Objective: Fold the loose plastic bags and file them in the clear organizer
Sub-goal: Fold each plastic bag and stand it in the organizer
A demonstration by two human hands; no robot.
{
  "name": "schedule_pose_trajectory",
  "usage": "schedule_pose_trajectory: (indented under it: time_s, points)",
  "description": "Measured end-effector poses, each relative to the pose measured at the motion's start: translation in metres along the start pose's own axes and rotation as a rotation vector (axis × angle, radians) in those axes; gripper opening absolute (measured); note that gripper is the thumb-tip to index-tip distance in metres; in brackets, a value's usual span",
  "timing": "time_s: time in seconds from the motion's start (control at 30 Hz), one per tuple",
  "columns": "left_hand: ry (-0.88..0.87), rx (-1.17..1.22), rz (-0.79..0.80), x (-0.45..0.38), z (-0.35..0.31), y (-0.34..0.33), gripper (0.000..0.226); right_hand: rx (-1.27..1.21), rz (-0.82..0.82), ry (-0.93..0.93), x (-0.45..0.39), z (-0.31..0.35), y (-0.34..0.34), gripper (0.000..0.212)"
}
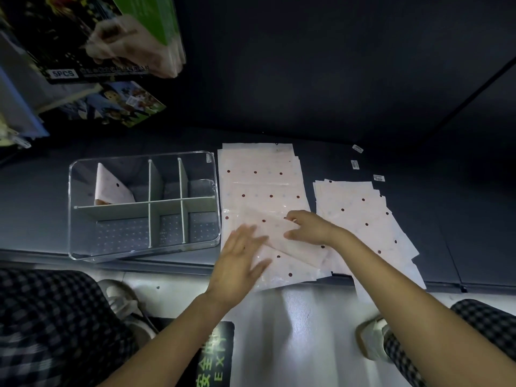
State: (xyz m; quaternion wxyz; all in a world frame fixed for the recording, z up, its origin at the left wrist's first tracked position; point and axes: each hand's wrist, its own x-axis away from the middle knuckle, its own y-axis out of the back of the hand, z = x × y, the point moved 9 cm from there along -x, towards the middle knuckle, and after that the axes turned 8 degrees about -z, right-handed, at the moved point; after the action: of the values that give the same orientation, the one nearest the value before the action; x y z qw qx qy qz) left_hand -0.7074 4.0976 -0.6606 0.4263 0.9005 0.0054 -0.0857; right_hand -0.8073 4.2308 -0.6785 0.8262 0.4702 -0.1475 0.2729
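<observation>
step: folding top bag (282,241) of near stack, on shelf (363,169) beside organizer (142,205)
left hand (240,263): spread flat, pressing fold
right hand (310,227): pinching bag edge
next: likely crease, then file beside folded bag (111,188) in back-left compartment

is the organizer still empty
No. One folded bag stands in the back-left compartment of the organizer; other compartments look bare.

It looked like a shop aisle: a low dark display shelf (335,79) ran across the frame, with small price stickers (357,148) stuck at its right, packaged goods (92,37) marked "5PCS" hanging at the upper left, and a green exit floor marking (216,356) at the bottom centre.
</observation>
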Motion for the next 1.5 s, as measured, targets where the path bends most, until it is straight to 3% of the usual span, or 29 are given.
schedule_pose_trajectory:
  time_s: [0.07, 0.1, 0.17, 0.23, 0.4, 0.57, 0.9, 1.03, 1.17, 1.3, 1.4, 1.5]
  points:
    - [0.221, 0.201, -0.243, -0.006, 0.007, 0.034, 0.044, -0.246, -0.039, -0.030, 0.015, 0.003, 0.011, 0.030]
    - [0.371, 0.330, -0.282, -0.008, 0.012, 0.041, 0.046, -0.387, -0.057, -0.033, 0.023, 0.007, 0.015, 0.029]
    - [0.682, 0.685, -0.197, -0.012, 0.014, 0.035, 0.047, -0.643, -0.091, -0.057, 0.039, 0.014, 0.019, 0.029]
    - [0.823, 1.001, -0.101, -0.015, 0.005, 0.030, 0.038, -0.813, -0.109, -0.070, 0.053, 0.024, 0.019, 0.030]
    - [0.761, 1.091, -0.077, -0.012, -0.011, 0.062, 0.004, -0.980, -0.085, -0.022, 0.078, 0.060, 0.012, 0.028]
    - [0.682, 0.956, -0.053, -0.013, -0.005, 0.096, 0.009, -0.934, -0.095, -0.002, 0.095, 0.082, 0.016, 0.017]
    - [0.615, 1.036, 0.022, -0.011, -0.004, 0.126, 0.013, -1.104, -0.092, 0.103, 0.118, 0.103, 0.030, 0.020]
    - [0.500, 1.082, 0.041, -0.015, -0.015, 0.136, 0.034, -1.070, -0.160, 0.153, 0.124, 0.109, 0.037, 0.026]
    - [0.563, 1.249, 0.036, -0.016, -0.020, 0.135, 0.020, -1.087, -0.219, 0.209, 0.127, 0.114, 0.044, 0.024]
    - [0.624, 1.175, 0.080, -0.012, -0.024, 0.123, 0.026, -1.071, -0.255, 0.222, 0.127, 0.116, 0.045, 0.027]
    - [0.633, 1.117, 0.021, -0.011, -0.023, 0.124, 0.017, -1.004, -0.260, 0.226, 0.127, 0.117, 0.045, 0.030]
    - [0.588, 1.014, -0.146, -0.015, -0.017, 0.136, 0.010, -0.961, -0.276, 0.214, 0.127, 0.117, 0.048, 0.031]
